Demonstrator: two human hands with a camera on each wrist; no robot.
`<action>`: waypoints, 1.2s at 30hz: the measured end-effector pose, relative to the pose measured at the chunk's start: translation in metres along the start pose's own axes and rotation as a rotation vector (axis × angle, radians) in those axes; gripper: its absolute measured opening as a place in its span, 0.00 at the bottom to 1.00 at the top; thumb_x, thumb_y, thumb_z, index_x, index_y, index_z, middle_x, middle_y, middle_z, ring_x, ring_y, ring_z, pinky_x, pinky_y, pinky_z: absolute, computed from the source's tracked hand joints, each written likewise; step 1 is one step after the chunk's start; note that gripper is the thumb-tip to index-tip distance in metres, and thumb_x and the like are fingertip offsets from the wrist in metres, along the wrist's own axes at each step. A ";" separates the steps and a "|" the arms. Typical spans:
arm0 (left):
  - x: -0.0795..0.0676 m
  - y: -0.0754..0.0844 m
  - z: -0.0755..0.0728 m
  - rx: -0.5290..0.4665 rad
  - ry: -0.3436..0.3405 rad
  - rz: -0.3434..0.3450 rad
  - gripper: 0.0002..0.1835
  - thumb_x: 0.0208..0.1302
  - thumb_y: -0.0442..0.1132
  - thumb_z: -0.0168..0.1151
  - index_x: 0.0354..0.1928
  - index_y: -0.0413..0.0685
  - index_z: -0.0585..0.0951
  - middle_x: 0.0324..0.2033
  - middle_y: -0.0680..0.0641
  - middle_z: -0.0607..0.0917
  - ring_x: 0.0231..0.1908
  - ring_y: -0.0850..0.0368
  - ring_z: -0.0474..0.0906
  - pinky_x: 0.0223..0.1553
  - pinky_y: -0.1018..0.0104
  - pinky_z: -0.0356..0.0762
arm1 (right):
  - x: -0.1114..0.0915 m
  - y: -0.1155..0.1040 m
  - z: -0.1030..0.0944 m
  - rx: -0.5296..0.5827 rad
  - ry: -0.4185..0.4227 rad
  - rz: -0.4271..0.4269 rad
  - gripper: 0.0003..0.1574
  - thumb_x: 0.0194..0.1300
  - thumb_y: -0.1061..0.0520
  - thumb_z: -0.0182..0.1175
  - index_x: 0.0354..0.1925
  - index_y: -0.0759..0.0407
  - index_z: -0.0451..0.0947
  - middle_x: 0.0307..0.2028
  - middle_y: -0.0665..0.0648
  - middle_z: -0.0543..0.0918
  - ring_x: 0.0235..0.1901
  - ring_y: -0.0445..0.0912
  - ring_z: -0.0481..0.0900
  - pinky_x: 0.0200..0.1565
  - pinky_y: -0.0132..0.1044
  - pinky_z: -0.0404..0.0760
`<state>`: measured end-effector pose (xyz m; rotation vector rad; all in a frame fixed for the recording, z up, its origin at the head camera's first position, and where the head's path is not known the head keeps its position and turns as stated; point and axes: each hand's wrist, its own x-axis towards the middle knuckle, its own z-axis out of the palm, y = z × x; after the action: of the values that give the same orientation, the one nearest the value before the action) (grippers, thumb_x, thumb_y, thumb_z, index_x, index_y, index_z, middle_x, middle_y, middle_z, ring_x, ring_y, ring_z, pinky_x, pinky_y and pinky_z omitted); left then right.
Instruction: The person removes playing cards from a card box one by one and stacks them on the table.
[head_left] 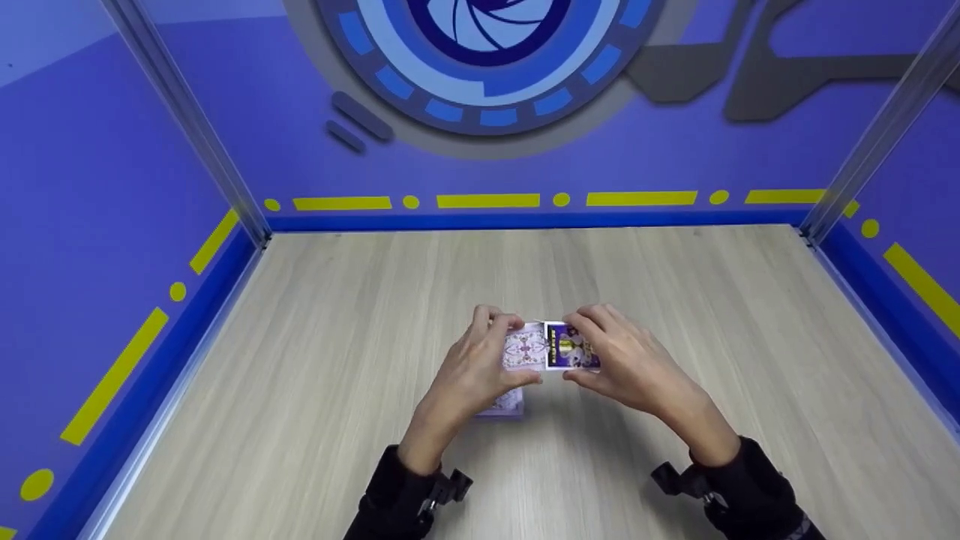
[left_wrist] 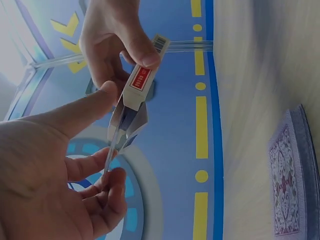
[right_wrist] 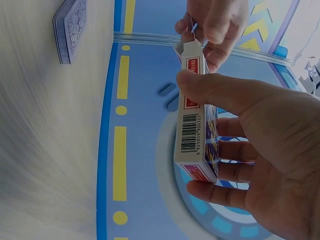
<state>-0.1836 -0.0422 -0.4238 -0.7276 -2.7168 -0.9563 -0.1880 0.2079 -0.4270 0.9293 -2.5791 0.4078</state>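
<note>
My left hand point(head_left: 469, 367) pinches a thin playing card point(head_left: 523, 346) with a pink and white patterned back, seen nearly edge-on in the left wrist view. My right hand point(head_left: 634, 358) grips a small card box point(head_left: 559, 348), white with a purple picture face, thumb on one narrow side and fingers on the other. Its flapped end stands open toward my left hand, and the card's inner edge is right at that opening. A barcode and a red label show on the box point(right_wrist: 189, 135) in the right wrist view. Both hands are raised above the table.
A stack of cards point(head_left: 506, 405) with the same patterned back lies on the wooden table point(head_left: 360, 322), below and partly behind my left hand. Blue panels point(head_left: 487, 169) with yellow marks and metal corner posts point(head_left: 202, 135) enclose the table at the back and sides.
</note>
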 end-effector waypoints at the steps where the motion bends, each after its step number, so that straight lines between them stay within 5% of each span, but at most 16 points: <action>1: 0.000 0.000 0.001 0.052 0.009 0.030 0.37 0.50 0.52 0.83 0.59 0.45 0.77 0.53 0.47 0.72 0.45 0.55 0.75 0.48 0.61 0.78 | 0.000 0.000 0.000 -0.004 -0.007 0.000 0.46 0.51 0.47 0.83 0.63 0.59 0.75 0.55 0.58 0.78 0.51 0.51 0.78 0.44 0.48 0.84; 5: -0.001 -0.003 0.005 0.220 0.025 0.123 0.41 0.47 0.54 0.83 0.60 0.44 0.76 0.48 0.48 0.74 0.47 0.53 0.72 0.50 0.59 0.76 | -0.001 -0.001 0.000 -0.008 -0.032 0.001 0.46 0.52 0.46 0.82 0.64 0.58 0.75 0.56 0.57 0.78 0.51 0.51 0.78 0.44 0.47 0.83; 9: 0.000 -0.005 0.003 0.282 -0.009 0.154 0.43 0.50 0.56 0.81 0.66 0.46 0.75 0.49 0.47 0.74 0.48 0.53 0.72 0.51 0.60 0.76 | -0.001 0.000 -0.001 0.009 -0.047 0.004 0.46 0.54 0.46 0.81 0.65 0.59 0.75 0.57 0.58 0.79 0.51 0.52 0.78 0.46 0.48 0.83; 17: -0.003 -0.010 -0.018 0.201 0.022 0.163 0.36 0.56 0.48 0.79 0.65 0.44 0.77 0.52 0.45 0.74 0.51 0.52 0.72 0.55 0.58 0.75 | -0.003 0.011 -0.010 0.056 -0.024 0.051 0.44 0.55 0.52 0.79 0.66 0.64 0.74 0.58 0.62 0.78 0.54 0.54 0.77 0.50 0.50 0.81; 23: -0.005 -0.017 -0.033 0.192 0.052 0.110 0.36 0.56 0.37 0.79 0.67 0.38 0.75 0.59 0.40 0.75 0.61 0.46 0.73 0.65 0.55 0.72 | -0.007 0.020 -0.019 0.090 0.006 0.099 0.42 0.55 0.57 0.78 0.65 0.65 0.73 0.58 0.63 0.77 0.52 0.54 0.76 0.47 0.49 0.81; 31: -0.004 -0.027 -0.021 0.151 -0.193 -0.073 0.34 0.56 0.32 0.75 0.67 0.41 0.76 0.58 0.41 0.76 0.58 0.46 0.76 0.61 0.53 0.76 | -0.009 0.025 -0.025 0.097 -0.006 0.141 0.42 0.56 0.55 0.78 0.65 0.62 0.73 0.57 0.62 0.77 0.50 0.53 0.75 0.43 0.47 0.81; 36: -0.002 -0.031 -0.006 0.156 -0.296 -0.131 0.34 0.53 0.31 0.77 0.65 0.42 0.78 0.56 0.42 0.78 0.57 0.46 0.76 0.60 0.51 0.76 | -0.009 0.025 -0.026 0.081 -0.002 0.141 0.41 0.55 0.54 0.78 0.64 0.62 0.74 0.56 0.62 0.78 0.50 0.53 0.76 0.44 0.49 0.80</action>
<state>-0.1974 -0.0677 -0.4365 -0.7190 -3.0871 -0.6967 -0.1917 0.2413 -0.4114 0.7765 -2.6563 0.5545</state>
